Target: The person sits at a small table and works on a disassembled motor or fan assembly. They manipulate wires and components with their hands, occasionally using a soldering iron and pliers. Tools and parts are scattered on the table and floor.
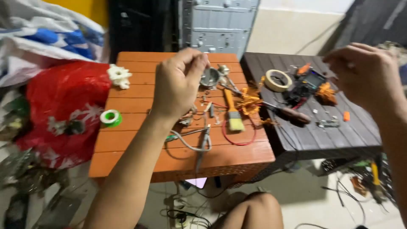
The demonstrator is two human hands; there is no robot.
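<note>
My left hand point(180, 82) hovers over the orange wooden table point(127, 157), thumb and fingers pinched together, with nothing visible between them. Just past its fingertips lies a round metal part point(210, 78). My right hand point(366, 74) is raised over the dark table point(330, 138), fingers curled in; motion blur hides whether it holds anything. Below and between the hands lie a paintbrush point(233, 114), tangles of copper wire point(248, 101), a screwdriver point(290, 113) and a multimeter point(307, 85).
A masking tape roll point(277, 80), a red wire loop point(237, 141), a grey cable point(193, 142), a green spool point(111, 117) and a white plastic wheel point(119, 76) lie on the tables. A red bag point(63, 106) sits at the left. My knee point(254, 210) and floor cables are below.
</note>
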